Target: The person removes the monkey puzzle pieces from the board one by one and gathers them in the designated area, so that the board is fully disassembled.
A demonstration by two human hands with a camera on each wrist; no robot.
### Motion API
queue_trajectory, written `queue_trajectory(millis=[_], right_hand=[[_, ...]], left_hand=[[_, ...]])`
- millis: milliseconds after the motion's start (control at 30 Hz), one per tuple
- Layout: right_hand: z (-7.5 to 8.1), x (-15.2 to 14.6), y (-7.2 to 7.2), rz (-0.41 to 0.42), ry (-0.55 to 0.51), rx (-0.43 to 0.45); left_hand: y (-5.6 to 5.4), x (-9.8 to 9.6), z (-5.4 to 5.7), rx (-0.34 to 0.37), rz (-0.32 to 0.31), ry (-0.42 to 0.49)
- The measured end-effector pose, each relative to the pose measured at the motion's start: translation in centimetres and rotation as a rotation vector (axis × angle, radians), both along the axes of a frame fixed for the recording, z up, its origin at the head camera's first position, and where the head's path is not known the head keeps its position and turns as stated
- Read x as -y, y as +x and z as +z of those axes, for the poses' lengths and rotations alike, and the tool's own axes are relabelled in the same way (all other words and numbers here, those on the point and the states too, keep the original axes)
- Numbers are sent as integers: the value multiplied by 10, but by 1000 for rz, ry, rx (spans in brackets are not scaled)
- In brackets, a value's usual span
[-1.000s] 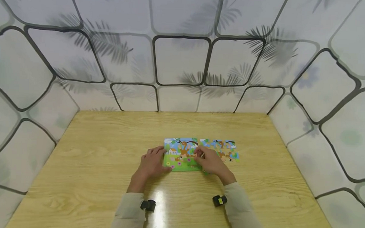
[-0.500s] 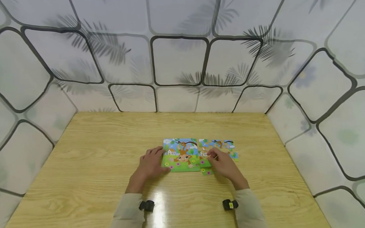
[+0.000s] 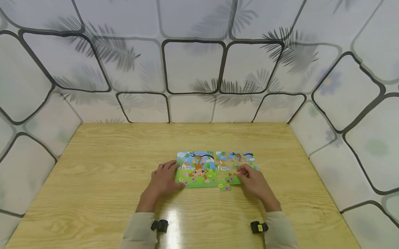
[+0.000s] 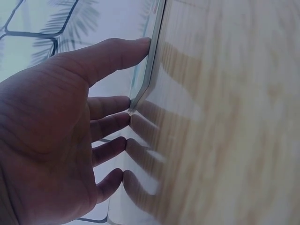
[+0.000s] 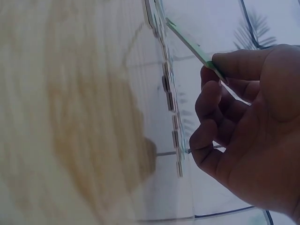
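Note:
A picture card (image 3: pixel 195 180) showing a monkey hanging from a branch lies on the table. At its left side rests my left hand (image 3: pixel 162 179), thumb on the near edge; in the left wrist view the left fingertips (image 4: pixel 123 144) touch the tabletop. Between thumb and index finger my right hand (image 3: pixel 256 182) pinches a green jigsaw piece (image 5: pixel 190 43), tilted over the other pieces. These jigsaw pieces (image 3: pixel 223 155), with the same monkey picture, spread right of the card, partly hidden by the right hand. A flowered green piece (image 3: pixel 224 186) lies at their near left corner.
The wooden table (image 3: pixel 119 154) runs back to a wall (image 3: pixel 195 65) patterned with dark outlines and leaves. Side walls stand at left and right. Each wrist wears a black strap device, one of them on the right sleeve (image 3: pixel 258 227).
My right hand has moved right from over the picture card to above the jigsaw pieces, carrying the green piece and uncovering the monkey's face. My left hand stays at the card.

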State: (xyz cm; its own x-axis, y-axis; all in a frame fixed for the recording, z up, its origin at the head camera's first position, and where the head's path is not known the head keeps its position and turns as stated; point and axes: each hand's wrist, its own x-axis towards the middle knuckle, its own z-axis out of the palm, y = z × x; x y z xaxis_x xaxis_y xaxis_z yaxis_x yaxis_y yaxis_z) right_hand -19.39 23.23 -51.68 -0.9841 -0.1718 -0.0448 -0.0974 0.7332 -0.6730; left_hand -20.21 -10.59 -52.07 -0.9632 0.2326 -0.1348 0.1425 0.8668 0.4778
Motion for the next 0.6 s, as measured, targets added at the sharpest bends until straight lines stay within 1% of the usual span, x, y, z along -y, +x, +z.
queue_trajectory(millis=[167,300,433,600], right_hand=[[0,-7,4,-52,35,24],[-4,-12,5,-78,75,46],[-6,-15,5,-90,111,71],[-3,-15,7,-90,143,73]], left_hand=[[2,0,1,4,8,13],[3,0,2,11,14,10],[3,0,2,16,10,6],[2,0,2,11,8,3]])
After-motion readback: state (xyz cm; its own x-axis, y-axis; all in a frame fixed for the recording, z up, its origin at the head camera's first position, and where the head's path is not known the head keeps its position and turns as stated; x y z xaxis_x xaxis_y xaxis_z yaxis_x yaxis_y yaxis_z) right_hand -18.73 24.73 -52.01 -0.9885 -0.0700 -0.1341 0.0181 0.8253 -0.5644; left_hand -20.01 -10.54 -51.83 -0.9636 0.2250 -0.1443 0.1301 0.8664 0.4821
